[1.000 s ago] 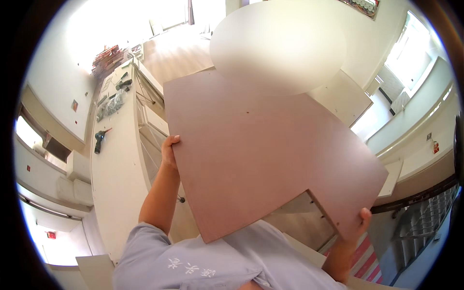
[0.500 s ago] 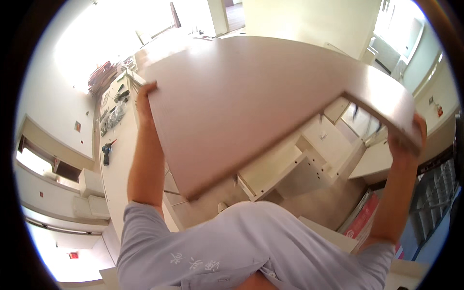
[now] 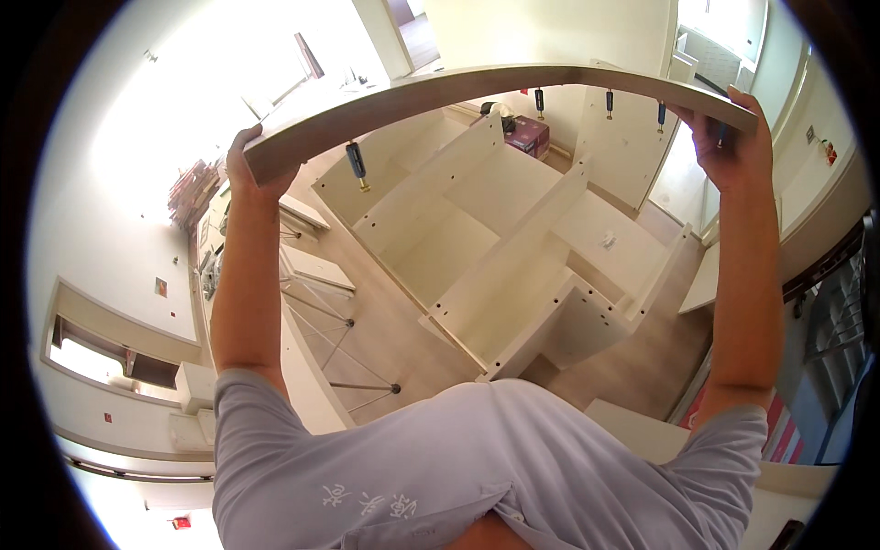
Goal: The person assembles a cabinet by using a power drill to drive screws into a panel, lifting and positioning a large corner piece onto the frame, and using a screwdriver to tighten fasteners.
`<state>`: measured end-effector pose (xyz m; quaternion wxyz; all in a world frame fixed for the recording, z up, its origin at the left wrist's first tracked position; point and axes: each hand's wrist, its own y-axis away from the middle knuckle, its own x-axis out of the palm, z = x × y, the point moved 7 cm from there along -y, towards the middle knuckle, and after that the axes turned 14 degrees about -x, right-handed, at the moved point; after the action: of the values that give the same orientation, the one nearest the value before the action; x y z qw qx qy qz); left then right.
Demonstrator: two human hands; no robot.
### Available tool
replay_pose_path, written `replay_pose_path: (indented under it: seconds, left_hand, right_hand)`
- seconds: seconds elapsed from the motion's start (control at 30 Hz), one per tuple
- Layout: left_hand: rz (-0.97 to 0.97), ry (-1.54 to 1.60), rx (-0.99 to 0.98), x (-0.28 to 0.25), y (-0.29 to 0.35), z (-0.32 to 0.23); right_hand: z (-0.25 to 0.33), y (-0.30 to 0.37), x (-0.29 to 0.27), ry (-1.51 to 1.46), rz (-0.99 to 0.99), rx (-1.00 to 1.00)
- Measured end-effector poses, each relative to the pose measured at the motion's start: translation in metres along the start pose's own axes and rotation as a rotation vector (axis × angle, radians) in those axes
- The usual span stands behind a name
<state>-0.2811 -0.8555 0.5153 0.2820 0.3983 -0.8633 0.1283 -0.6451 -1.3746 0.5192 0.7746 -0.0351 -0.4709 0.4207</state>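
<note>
A long wooden board (image 3: 440,89) is held up at arm's length in front of me, its edge toward me. My left hand (image 3: 249,165) grips its left end, and my right hand (image 3: 741,147) grips the right end with the fingers beneath. Several connector bolts with dark blue sleeves and brass-coloured tips stick out of the board's underside; one bolt (image 3: 356,165) hangs near the left hand, another bolt (image 3: 661,115) near the right. Below the board a white cabinet carcass (image 3: 458,234) lies on the floor, with panels dividing it and dark holes along their edges.
A metal stand with thin legs (image 3: 339,335) stands left of the cabinet. Farther left is a long pale work surface (image 3: 298,367). A maroon box (image 3: 527,137) sits behind the cabinet. Stacked boards (image 3: 194,192) lean by the left wall; a loose panel (image 3: 632,431) is near me.
The board has been raised and tilted from a broad face toward me to edge-on. Both hands have gone up with it, uncovering the cabinet and more bolts underneath.
</note>
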Motion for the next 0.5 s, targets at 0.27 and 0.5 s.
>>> replay_pose_path:
  seconds: [0.27, 0.5]
  left_hand:
    - [-0.055, 0.042, 0.013, -0.058, -0.042, 0.005]
    - [-0.072, 0.126, -0.075, -0.035, -0.046, 0.033]
  right_hand:
    - [0.007, -0.005, -0.004, -0.017, 0.073, 0.081]
    - [0.013, -0.002, -0.001, -0.040, 0.100, 0.103]
